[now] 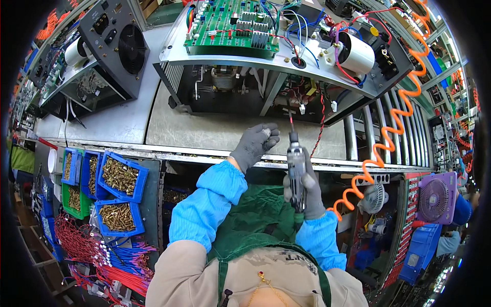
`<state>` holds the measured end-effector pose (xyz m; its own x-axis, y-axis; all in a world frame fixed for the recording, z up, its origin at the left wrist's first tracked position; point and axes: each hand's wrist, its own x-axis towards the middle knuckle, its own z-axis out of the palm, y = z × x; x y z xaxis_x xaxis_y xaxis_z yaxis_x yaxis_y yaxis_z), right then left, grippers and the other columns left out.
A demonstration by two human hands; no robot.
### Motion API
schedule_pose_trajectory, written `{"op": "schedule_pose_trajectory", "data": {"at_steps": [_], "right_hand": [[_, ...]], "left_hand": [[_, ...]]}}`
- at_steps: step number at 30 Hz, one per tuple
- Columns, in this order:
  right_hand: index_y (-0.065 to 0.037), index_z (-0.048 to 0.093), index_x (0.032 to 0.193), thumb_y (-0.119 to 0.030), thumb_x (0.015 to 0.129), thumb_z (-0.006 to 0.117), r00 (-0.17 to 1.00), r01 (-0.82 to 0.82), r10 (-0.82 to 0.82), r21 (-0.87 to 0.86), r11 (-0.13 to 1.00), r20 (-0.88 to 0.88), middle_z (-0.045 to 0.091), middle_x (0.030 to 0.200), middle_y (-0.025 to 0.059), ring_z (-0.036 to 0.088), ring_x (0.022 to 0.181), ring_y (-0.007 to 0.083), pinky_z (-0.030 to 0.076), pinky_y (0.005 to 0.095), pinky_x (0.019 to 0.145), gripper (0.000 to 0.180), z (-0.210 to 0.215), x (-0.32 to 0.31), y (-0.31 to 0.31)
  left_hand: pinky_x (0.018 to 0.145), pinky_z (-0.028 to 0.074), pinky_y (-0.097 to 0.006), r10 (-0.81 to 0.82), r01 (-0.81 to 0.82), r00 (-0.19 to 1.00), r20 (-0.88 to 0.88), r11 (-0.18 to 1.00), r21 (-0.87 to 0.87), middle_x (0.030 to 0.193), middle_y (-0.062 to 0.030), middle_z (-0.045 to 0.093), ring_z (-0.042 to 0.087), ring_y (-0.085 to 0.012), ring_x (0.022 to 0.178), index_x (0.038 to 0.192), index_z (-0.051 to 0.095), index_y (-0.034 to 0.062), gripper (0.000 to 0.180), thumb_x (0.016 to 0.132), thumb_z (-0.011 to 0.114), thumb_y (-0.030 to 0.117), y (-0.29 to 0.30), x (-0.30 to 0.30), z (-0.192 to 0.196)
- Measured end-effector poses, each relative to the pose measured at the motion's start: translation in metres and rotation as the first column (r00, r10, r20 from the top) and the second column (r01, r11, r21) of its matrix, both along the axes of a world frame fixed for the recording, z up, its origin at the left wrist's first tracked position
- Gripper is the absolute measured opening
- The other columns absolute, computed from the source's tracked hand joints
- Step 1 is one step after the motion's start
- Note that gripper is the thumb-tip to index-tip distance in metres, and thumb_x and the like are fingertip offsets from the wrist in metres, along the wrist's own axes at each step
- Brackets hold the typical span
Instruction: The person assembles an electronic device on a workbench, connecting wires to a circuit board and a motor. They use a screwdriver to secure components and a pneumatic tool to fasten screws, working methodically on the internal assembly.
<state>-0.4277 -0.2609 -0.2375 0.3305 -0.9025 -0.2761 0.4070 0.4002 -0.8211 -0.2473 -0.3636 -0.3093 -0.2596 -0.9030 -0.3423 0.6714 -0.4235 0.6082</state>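
In a grey glove, my right hand (311,187) is wrapped round an in-line screwdriver (295,158), a powered one whose long bit points away from me toward the chassis. My left hand (254,146), gloved too, hovers at the near edge of the metal worktop with its fingers curled in. Whatever it may hold is too small or hidden to name. Ahead stands an open metal chassis (174,55) with a green circuit board (230,30) and a white cylinder (357,53) on top. A twisted red-black cable (321,120) hangs from its open front, near the screwdriver.
Blue bins (134,198) of brass-coloured screws stand at left, above bundled red and blue wires (110,256). A second chassis (110,56) sits at far left. Rollers (381,128) and a coiled orange hose (391,140) lie to the right, beyond a purple fan (434,198).
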Motion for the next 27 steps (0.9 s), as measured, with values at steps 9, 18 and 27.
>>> {"op": "schedule_pose_trajectory", "data": {"at_steps": [9,18,27], "right_hand": [[-0.023,0.014,0.148,-0.035,0.08,0.066,0.996,0.04,-0.035,-0.055,0.998,0.083,0.059,0.083,0.0112,0.062,0.057,0.0158,0.054,0.0249,0.048,0.086,-0.01,0.009,-0.022],[-0.021,0.014,0.149,-0.033,0.084,0.061,0.963,0.109,-0.134,-0.114,0.987,-0.234,0.059,0.082,0.0099,0.06,0.057,0.0138,0.052,0.0256,0.048,0.081,0.007,0.024,-0.014],[-0.022,0.018,0.147,-0.039,0.086,0.06,0.99,0.095,-0.103,-0.079,0.992,-0.101,0.061,0.084,0.0099,0.062,0.057,0.0147,0.052,0.0254,0.047,0.076,0.012,0.029,-0.015]], "left_hand": [[0.054,0.042,-0.016,0.015,-0.015,0.999,0.031,1.0,0.002,0.093,-0.0074,0.057,0.05,-0.0082,0.068,0.119,0.052,-0.0021,0.029,0.094,0.048,0.013,0.007,0.002,0.006],[0.049,0.04,-0.023,0.002,0.458,0.652,0.758,0.795,-0.397,0.071,0.0011,0.055,0.05,-0.008,0.059,0.092,0.06,0.01,0.012,0.091,0.055,0.021,-0.033,-0.025,0.016],[0.047,0.048,-0.025,-0.068,0.123,0.816,-0.574,0.991,0.058,0.075,-0.0129,0.061,0.056,-0.0153,0.053,0.09,0.06,0.0009,0.011,0.086,0.055,0.01,-0.085,-0.079,-0.049]]}}
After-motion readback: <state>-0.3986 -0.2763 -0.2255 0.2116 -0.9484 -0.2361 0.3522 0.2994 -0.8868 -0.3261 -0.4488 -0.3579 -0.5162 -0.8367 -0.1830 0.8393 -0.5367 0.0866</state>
